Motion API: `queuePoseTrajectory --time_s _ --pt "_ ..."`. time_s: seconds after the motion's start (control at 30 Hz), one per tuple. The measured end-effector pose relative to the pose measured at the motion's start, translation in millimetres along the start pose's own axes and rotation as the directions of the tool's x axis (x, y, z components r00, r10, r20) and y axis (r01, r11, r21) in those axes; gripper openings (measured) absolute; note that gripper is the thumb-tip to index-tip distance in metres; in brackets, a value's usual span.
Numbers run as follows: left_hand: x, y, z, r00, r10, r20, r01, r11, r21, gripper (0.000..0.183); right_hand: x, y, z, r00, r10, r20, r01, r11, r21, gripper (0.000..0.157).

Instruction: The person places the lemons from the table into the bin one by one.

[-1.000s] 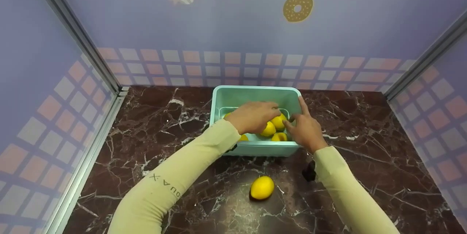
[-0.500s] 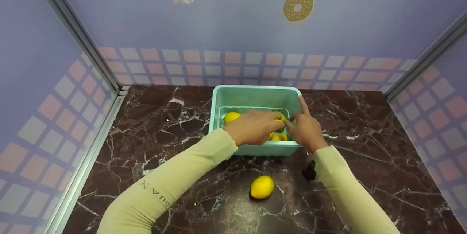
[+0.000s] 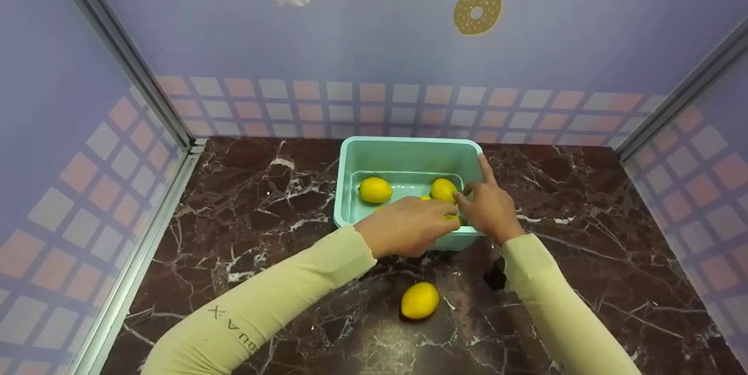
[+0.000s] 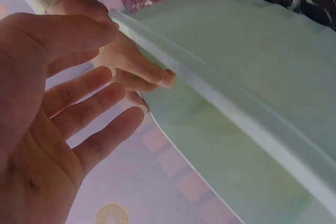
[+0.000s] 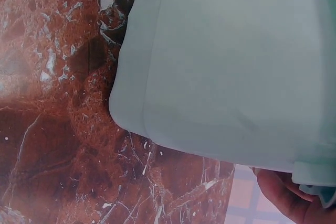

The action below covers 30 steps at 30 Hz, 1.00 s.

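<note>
A mint-green plastic bin [image 3: 409, 142] stands on the marble-patterned tabletop with several yellow lemons in it. One lemon [image 3: 375, 190] lies at the left inside, another lemon [image 3: 444, 190] at the right; more are partly hidden under my left hand [image 3: 409, 226]. That hand is over the bin's front rim, and in the left wrist view its palm is bare and its fingers are loosely bent. My right hand [image 3: 492, 208] grips the bin's right rim, thumb inside and a finger stretched along the edge. In front of the bin lies a single lemon [image 3: 420, 300].
Patterned lilac panels [image 3: 374, 42] close off the back and both sides. A metal rail [image 3: 134, 264] runs along the table's left edge. The bin stands close to the back panel.
My left hand has drawn back from the bin's middle toward its front rim, uncovering the lemon at the left. The right hand, the bin and the loose lemon have stayed in place.
</note>
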<state>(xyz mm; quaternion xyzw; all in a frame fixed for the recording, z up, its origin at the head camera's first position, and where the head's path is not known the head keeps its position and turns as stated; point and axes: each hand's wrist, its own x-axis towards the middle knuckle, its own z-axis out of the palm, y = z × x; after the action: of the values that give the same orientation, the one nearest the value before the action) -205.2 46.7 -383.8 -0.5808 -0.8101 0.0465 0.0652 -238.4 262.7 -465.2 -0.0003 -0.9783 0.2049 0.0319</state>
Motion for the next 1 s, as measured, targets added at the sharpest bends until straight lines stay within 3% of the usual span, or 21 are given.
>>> queuePoseTrajectory --time_s 0.53,0.77,1.0 --pt "-17.5 29.2 15.4 0.996 0.088 -0.003 -0.088 0.996 -0.022 0.015 -0.3 0.1 0.8 1.0 0.003 -0.009 -0.003 1.0 0.007 0.036" --pt "-20.0 40.6 24.7 0.99 0.114 0.087 -0.112 0.993 -0.028 0.031 0.7 -0.4 -1.1 1.0 0.019 0.003 -0.019 1.0 0.009 0.036" --pt "-22.2 50.6 39.3 0.979 0.163 0.124 -0.155 0.985 -0.071 0.04 -0.1 0.9 -0.9 1.0 0.02 0.014 -0.02 1.0 0.018 0.038"
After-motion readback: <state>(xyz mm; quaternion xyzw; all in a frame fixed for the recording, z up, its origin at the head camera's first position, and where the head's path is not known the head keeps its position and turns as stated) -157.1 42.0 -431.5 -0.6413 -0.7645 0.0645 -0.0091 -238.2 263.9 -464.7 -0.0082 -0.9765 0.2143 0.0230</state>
